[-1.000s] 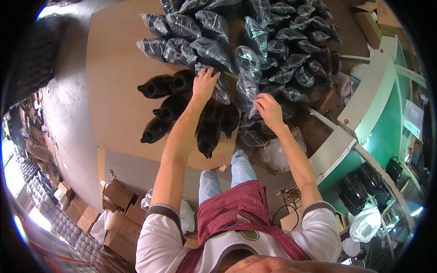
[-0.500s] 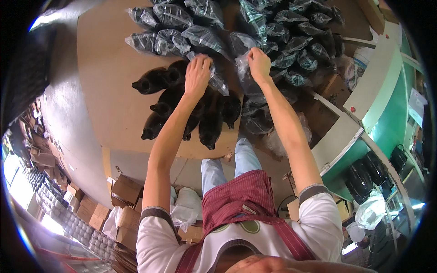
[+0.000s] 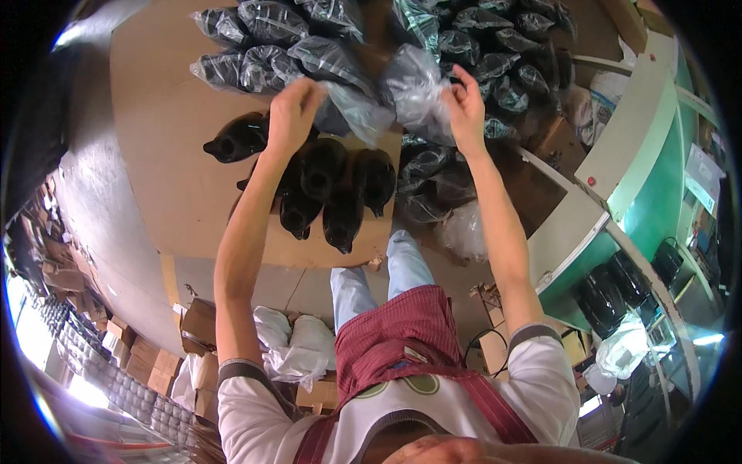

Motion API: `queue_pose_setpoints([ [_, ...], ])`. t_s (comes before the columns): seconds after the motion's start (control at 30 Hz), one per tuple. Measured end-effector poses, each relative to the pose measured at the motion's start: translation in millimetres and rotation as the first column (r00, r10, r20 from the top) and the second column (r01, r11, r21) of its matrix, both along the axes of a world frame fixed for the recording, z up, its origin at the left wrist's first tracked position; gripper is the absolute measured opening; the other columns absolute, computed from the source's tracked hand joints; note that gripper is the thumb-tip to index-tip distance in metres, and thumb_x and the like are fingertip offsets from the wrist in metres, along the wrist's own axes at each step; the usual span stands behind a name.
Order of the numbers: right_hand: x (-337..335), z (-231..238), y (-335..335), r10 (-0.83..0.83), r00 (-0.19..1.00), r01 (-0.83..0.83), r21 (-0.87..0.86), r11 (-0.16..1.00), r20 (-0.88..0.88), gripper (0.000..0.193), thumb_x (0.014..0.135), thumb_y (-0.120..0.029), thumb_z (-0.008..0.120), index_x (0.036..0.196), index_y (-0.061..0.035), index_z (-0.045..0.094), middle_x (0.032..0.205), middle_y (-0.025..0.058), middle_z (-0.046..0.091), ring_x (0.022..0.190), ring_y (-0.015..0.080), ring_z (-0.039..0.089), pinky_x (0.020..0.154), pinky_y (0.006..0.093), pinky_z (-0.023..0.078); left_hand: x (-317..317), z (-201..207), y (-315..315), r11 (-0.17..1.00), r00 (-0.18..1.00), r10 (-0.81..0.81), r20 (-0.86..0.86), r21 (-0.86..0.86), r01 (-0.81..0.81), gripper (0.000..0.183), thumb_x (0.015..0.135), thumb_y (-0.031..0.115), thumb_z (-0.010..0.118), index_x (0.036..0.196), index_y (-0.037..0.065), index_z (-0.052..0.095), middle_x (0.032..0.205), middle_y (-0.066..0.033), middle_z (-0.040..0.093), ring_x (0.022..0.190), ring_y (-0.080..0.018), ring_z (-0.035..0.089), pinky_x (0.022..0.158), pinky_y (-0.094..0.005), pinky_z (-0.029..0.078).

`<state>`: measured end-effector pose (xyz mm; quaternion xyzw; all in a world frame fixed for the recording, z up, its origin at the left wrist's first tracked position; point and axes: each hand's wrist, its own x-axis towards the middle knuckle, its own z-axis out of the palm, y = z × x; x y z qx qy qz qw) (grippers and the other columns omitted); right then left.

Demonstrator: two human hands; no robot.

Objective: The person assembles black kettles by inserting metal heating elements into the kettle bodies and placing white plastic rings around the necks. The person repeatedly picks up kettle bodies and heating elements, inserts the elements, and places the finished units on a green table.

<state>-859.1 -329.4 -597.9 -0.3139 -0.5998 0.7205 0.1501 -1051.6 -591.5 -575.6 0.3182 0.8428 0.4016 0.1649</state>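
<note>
Head view shows both hands raised over the tan board counter (image 3: 178, 139), stretching a clear crinkled plastic bag (image 3: 402, 89) between them: the left hand (image 3: 292, 114) pinches one edge of the film, the right hand (image 3: 466, 108) pinches the other, fingers closed on the plastic. The bag hangs just above the row of bare glossy black moulded parts (image 3: 332, 185) lying on the counter. To do this well, the person would likely need to keep the mouth of the bag pulled wide and taut, with both grips at the rim, so a black part can slide in without snagging. Beyond the bag lies a heap of already bagged black parts (image 3: 270, 31). Whether the bag is empty is hard to tell, since glare and folds cloud the film; the fingertips are partly buried in plastic, and the heap is cut off at the upper rim.
</note>
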Motion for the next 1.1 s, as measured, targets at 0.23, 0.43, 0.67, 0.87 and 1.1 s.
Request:
queue_pose_setpoints([
  [0.23, -49, -131, 49, -0.164, 0.807, -0.242, 0.571, 0.784, 0.568, 0.042, 0.086, -0.026, 0.072, 0.116, 0.001, 0.062, 0.084, 0.0216, 0.07, 0.082, 0.0392, 0.068, 0.076, 0.0471, 0.051, -6, -67, 60, 0.853, 0.858, -0.387, -0.338, -0.486, 0.193, 0.027, 0.083, 0.008, 0.064, 0.109, 0.011, 0.066, 0.094, -0.0105, 0.065, 0.075, -0.0326, 0.068, 0.063, -0.0419, 0.055],
  [0.43, -49, -47, 32, -0.071, 0.941, -0.191, 0.692, 0.696, 0.331, 0.013, 0.091, -0.014, 0.065, 0.089, -0.0016, 0.068, 0.078, 0.0152, 0.066, 0.073, 0.0339, 0.065, 0.066, 0.0403, 0.049, -6, -64, 54, 0.838, 0.83, -0.465, -0.307, -0.456, 0.301, 0.014, 0.085, 0.012, 0.065, 0.096, 0.01, 0.073, 0.09, -0.0094, 0.063, 0.074, -0.0283, 0.068, 0.065, -0.04, 0.054],
  [0.67, 17, 93, -31, 0.284, 0.956, -0.276, 0.569, 0.774, 0.078, 0.008, 0.089, 0.001, 0.066, 0.096, -0.0005, 0.065, 0.099, 0.0085, 0.054, 0.087, 0.0193, 0.056, 0.075, 0.0302, 0.046, 41, 93, 51, 0.913, 0.877, -0.359, -0.318, 0.075, 0.401, 0.02, 0.065, 0.008, 0.079, 0.083, 0.015, 0.075, 0.12, -0.0073, 0.064, 0.12, -0.033, 0.052, 0.095, -0.0426, 0.045],
  [0.87, 32, 136, -83, 0.042, 0.997, -0.064, -0.331, 0.941, -0.071, 0.022, 0.094, -0.008, 0.066, 0.112, 0.0018, 0.059, 0.125, 0.0094, 0.055, 0.114, 0.0154, 0.053, 0.1, 0.0312, 0.042, 103, 90, 59, 0.901, 0.908, -0.38, 0.176, 0.294, 0.32, 0.032, 0.069, -0.007, 0.068, 0.098, 0.004, 0.067, 0.127, -0.0163, 0.061, 0.107, -0.0315, 0.064, 0.083, -0.0407, 0.054],
  [1.1, 15, 116, -89, 0.278, 0.952, -0.251, 0.195, 0.948, -0.125, 0.104, 0.07, -0.022, 0.09, 0.151, -0.0026, 0.028, 0.143, 0.013, 0.044, 0.13, 0.025, 0.047, 0.109, 0.038, 0.038, 123, 73, 68, 0.905, 0.793, -0.049, 0.608, 0.364, -0.223, 0.015, 0.084, -0.002, 0.057, 0.099, 0.0, 0.06, 0.092, -0.004, 0.061, 0.088, -0.0091, 0.056, 0.076, -0.0245, 0.047],
])
